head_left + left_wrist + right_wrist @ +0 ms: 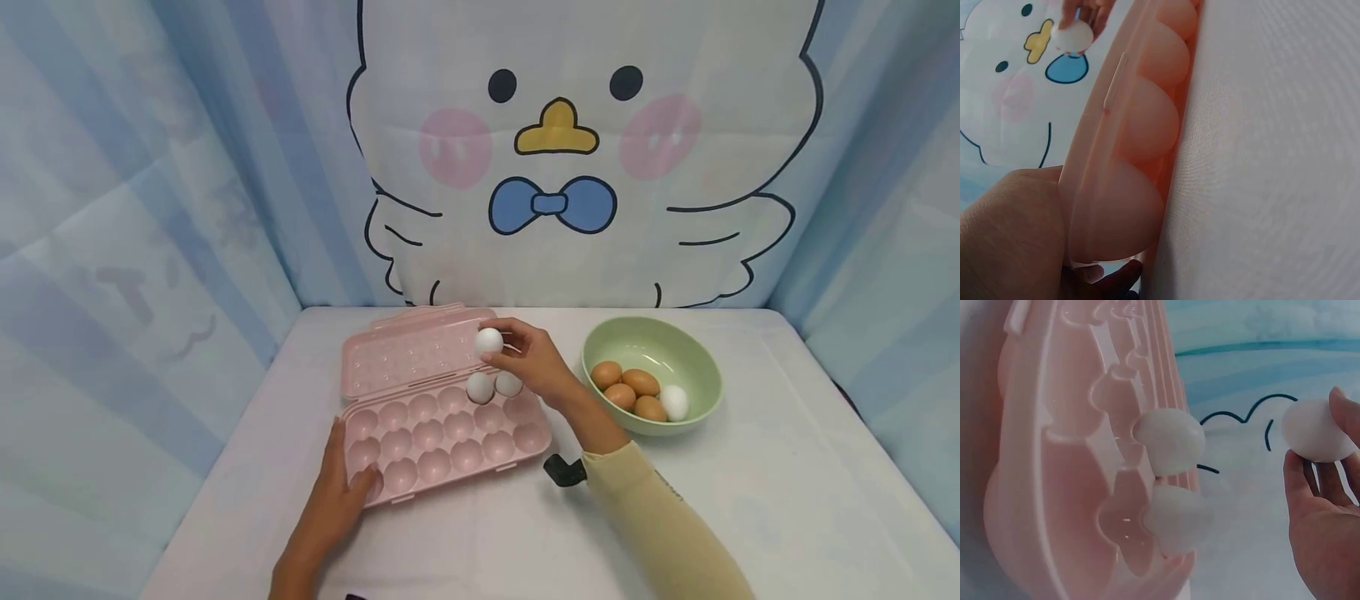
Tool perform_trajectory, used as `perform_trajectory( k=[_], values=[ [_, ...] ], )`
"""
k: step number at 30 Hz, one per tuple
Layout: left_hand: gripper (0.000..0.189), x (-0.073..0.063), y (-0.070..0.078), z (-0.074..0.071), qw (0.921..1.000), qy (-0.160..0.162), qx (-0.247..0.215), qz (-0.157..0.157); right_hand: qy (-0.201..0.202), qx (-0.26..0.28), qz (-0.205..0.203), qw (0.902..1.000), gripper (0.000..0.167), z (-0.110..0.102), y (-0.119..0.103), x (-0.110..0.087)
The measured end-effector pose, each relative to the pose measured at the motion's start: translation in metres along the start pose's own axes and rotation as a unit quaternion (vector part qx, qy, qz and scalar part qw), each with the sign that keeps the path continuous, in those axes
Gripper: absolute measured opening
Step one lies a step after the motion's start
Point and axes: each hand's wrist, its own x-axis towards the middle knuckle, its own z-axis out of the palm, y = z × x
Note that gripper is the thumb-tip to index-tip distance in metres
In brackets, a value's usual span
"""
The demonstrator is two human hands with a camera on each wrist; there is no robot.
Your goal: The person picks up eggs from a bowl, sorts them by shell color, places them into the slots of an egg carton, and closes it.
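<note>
A pink plastic egg carton (427,434) lies with its lid (412,354) folded back. My left hand (333,492) grips its near left end, thumb over the corner cup and the other fingers along the outer side. Between thumb and fingertips, my right hand (534,362) pinches a white egg (489,342) above the far side of the carton. Two white eggs (480,387) sit side by side in the back row, at the right end. In the right wrist view the held egg (1316,430) is apart from the carton.
To the right stands a green bowl (693,358) with several brown eggs (641,382) and one white egg (673,402). A small black object (564,471) shows beside the right sleeve. A printed curtain (555,267) hangs behind the white table (787,467).
</note>
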Motion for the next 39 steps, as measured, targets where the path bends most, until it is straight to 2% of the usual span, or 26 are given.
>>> perform_trajectory(
  k=[9, 13, 20, 25, 32, 39],
  values=[
    [0.093, 0.001, 0.001, 0.004, 1.0000, -0.004, -0.003, 0.001, -0.024, -0.020, 0.030, 0.9991, 0.044, 0.017, 0.028, 0.005],
    [0.092, 0.001, 0.001, 0.007, 1.0000, -0.004, 0.000, 0.002, -0.044, -0.034, 0.029, 0.9980, 0.044, 0.021, 0.040, 0.007],
    [0.092, 0.000, 0.001, 0.007, 1.0000, 0.000, 0.004, 0.007, -0.072, -0.094, 0.004, 0.9929, 0.044, 0.027, 0.045, 0.010],
    [0.092, 0.000, 0.001, 0.007, 1.0000, 0.001, 0.005, 0.006, -0.074, -0.127, 0.008, 0.9891, 0.042, 0.035, 0.047, 0.010],
    [0.091, 0.000, 0.002, 0.006, 1.0000, 0.000, 0.005, 0.004, -0.056, -0.183, 0.037, 0.9808, 0.039, 0.048, 0.051, 0.006],
    [0.091, 0.000, 0.001, 0.003, 0.9999, 0.005, 0.016, -0.002, -0.058, -0.201, 0.018, 0.9777, 0.040, 0.052, 0.058, 0.007]
  ],
)
